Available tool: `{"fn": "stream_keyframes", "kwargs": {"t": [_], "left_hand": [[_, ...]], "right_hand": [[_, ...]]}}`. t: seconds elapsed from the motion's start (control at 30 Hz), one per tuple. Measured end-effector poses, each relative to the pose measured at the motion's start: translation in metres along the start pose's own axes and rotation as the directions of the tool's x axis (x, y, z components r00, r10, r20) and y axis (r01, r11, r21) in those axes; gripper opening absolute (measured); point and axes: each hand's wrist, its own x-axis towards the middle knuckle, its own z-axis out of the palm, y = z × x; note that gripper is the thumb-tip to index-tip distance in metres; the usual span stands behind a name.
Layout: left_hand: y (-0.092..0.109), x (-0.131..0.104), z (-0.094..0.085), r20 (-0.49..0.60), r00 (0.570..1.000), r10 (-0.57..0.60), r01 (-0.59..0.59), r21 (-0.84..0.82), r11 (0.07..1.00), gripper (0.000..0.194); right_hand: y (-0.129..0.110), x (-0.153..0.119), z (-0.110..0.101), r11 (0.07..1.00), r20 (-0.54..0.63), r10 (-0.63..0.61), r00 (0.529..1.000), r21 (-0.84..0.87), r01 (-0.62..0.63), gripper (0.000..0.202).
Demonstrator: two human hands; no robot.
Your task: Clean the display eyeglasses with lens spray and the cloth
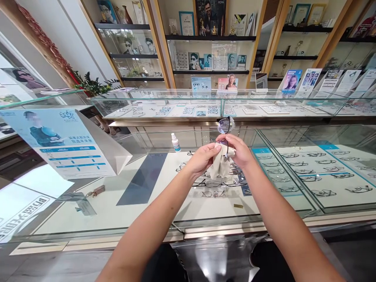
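Above the glass display counter, both hands meet around a pair of eyeglasses (224,125) with a dark frame. One lens stands up above the fingers; the other lens is mostly hidden by the hands and cloth. My left hand (205,156) is closed, pinching a cream cleaning cloth (219,166) that hangs down below it. My right hand (238,149) is closed around the eyeglasses, with part of the cloth against its fingers. A white spray bottle (175,143) with a blue label stands upright on the glass, left of and beyond my hands.
Several eyeglass frames (213,193) lie inside the counter (141,219) below my hands. At the left stands a folded blue-and-white sign (67,145). More frames fill the right-hand case (323,176). Across the back runs another glass case (164,102), with shelves behind it.
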Motion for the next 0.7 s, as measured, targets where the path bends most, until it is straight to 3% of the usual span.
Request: {"fn": "stream_keyframes", "kwargs": {"t": [0.2,0.37,0.53,0.63,0.7], "left_hand": [[0.001,-0.001,-0.002,0.036,0.999,-0.035,0.032,0.082,0.996,0.053],[0.006,-0.004,0.003,0.058,0.998,0.025,-0.028,0.064,0.998,0.051],[0.003,-0.005,0.008,-0.005,0.996,0.093,-0.092,0.071,0.993,0.055],[-0.002,-0.002,0.007,-0.068,0.988,0.14,-0.133,0.098,0.986,0.063],[-0.004,0.002,0.003,-0.127,0.97,0.21,-0.191,0.145,0.971,0.064]], "right_hand": [[0.002,-0.002,0.006,0.999,-0.016,-0.037,0.999,0.036,0.037,0.031],[0.001,-0.004,0.011,0.998,-0.002,-0.021,1.0,0.055,0.021,0.035],[0.003,-0.005,0.014,0.994,0.008,0.003,1.0,0.105,-0.004,0.038],[0.003,-0.005,0.015,1.0,0.026,-0.017,1.0,0.025,0.017,0.039],[0.001,-0.009,0.021,0.983,-0.016,-0.125,0.992,-0.141,0.122,0.036]]}}
